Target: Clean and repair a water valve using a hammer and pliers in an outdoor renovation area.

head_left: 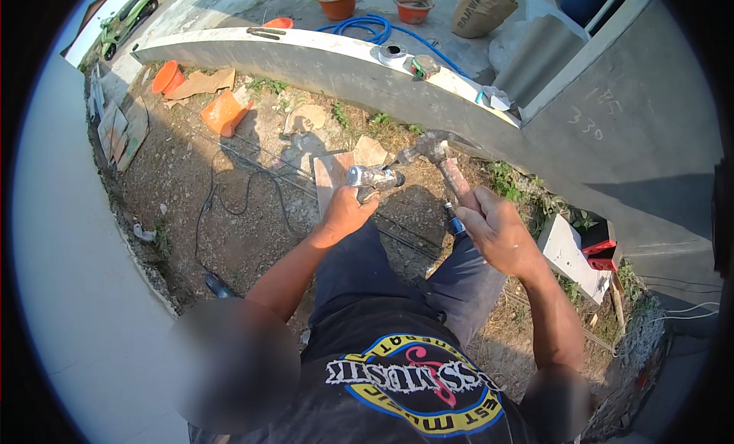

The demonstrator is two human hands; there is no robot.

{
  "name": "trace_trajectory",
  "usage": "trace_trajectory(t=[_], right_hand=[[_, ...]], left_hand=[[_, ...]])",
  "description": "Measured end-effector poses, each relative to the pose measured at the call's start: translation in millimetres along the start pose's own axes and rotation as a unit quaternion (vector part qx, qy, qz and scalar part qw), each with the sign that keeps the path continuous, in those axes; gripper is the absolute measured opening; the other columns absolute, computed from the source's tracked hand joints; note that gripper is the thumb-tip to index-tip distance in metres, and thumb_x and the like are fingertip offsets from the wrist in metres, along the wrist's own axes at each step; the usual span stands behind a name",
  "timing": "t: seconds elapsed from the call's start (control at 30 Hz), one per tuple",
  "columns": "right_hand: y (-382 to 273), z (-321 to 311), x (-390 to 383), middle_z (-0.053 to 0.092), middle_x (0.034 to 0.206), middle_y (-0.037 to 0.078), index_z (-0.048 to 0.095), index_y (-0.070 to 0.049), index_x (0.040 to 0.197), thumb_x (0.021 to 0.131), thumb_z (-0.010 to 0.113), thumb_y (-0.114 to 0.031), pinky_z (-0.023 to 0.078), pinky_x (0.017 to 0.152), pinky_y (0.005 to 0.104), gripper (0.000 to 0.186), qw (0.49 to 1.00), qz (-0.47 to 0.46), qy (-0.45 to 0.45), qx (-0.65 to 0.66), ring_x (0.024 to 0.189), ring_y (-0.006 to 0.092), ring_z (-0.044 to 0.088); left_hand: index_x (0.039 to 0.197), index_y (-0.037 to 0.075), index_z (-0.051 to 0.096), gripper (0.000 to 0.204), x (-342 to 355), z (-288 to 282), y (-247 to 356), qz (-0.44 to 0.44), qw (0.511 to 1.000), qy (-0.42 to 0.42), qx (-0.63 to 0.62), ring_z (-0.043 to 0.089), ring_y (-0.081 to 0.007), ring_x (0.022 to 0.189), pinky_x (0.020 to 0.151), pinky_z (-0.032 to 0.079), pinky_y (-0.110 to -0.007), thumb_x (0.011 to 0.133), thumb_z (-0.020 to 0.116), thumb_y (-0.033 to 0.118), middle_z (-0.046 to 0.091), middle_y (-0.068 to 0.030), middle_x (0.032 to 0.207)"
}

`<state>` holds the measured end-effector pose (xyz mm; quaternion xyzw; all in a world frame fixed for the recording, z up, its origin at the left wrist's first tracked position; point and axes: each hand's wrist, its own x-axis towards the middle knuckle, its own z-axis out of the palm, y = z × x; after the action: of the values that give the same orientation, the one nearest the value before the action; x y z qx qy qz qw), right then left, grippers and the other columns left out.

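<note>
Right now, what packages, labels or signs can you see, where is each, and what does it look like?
Tan paper sack: top centre, beyond the low wall, slumped, dark print.
White rectangular box with red end: right, on the ground by the grey wall.
Round yellow-and-blue shirt emblem: bottom centre, on the black shirt.

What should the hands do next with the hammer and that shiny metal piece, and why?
Probably bring the hammer down in a short tap on the metal piece. The right hand grips the handle with the head raised just beside and above the piece, and the left hand holds the piece out in front, so the two are lined up but look apart.
</note>
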<state>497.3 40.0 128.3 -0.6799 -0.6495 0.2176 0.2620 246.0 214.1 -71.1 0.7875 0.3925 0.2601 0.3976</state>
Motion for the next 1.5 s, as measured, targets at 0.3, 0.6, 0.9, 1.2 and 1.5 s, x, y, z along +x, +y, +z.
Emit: trace_trajectory(t=[0.3, 0.6, 0.9, 1.2, 1.5], right_hand=[[-33.9, -85.4, 12.5, 0.045, 0.071, -0.001, 0.054, -0.004, 0.115, 0.11, 0.053, -0.03, 0.034, 0.046, 0.0233, 0.026, 0.806, -0.026, 0.485, 0.339, 0.052, 0.007, 0.042], [-20.7, -26.8, -2.6, 0.05, 0.075, -0.001, 0.056, -0.002, 0.114, 0.106, 0.059, -0.03, 0.036, 0.042, 0.0257, 0.029, 0.905, 0.153, 0.147, 0.37, 0.049, 0.0066, 0.044], [17.8, 40.4, -6.1, 0.051, 0.07, 0.0, 0.054, -0.001, 0.106, 0.108, 0.056, -0.023, 0.039, 0.046, 0.0247, 0.022, 0.99, 0.084, 0.017, 0.116, 0.051, 0.0068, 0.047], [-7.8, -77.0, 20.2, 0.045, 0.071, -0.001, 0.051, -0.003, 0.119, 0.109, 0.054, -0.026, 0.034, 0.041, 0.0226, 0.025, 0.775, -0.005, 0.517, 0.363, 0.049, 0.0054, 0.043], [-29.0, -46.6, -7.4, 0.052, 0.072, 0.001, 0.057, -0.003, 0.111, 0.107, 0.057, -0.025, 0.036, 0.047, 0.0258, 0.023, 0.908, 0.13, 0.187, 0.353, 0.055, 0.0068, 0.045]], left_hand=[[0.085, -0.007, 0.07, 0.035, -10.2, -5.2, -14.3, 0.004, 0.999, 0.045, 0.005, 0.069, -0.0488, 0.078, 0.069, 0.054, -0.051, 0.086, 0.074, 0.028, 0.067, -0.03, 0.077], [0.11, 0.002, 0.072, 0.028, -23.2, -3.1, -17.6, -0.007, 1.0, 0.009, 0.0, 0.074, -0.0354, 0.087, 0.077, 0.055, -0.043, 0.087, 0.074, 0.018, 0.075, -0.0203, 0.094], [0.091, -0.005, 0.072, 0.034, 14.5, 1.7, -6.9, 0.028, 0.999, 0.006, 0.045, 0.069, -0.048, 0.082, 0.071, 0.055, -0.05, 0.086, 0.075, 0.029, 0.069, -0.0294, 0.08], [0.093, -0.002, 0.073, 0.031, 8.0, -13.2, -0.3, -0.004, 0.999, 0.013, 0.05, 0.07, -0.0465, 0.084, 0.074, 0.056, -0.05, 0.085, 0.075, 0.028, 0.07, -0.0287, 0.083], [0.102, -0.001, 0.072, 0.033, -3.4, -17.1, 0.1, 0.015, 0.998, 0.022, 0.057, 0.07, -0.0461, 0.082, 0.073, 0.056, -0.049, 0.084, 0.074, 0.027, 0.07, -0.0273, 0.082]])
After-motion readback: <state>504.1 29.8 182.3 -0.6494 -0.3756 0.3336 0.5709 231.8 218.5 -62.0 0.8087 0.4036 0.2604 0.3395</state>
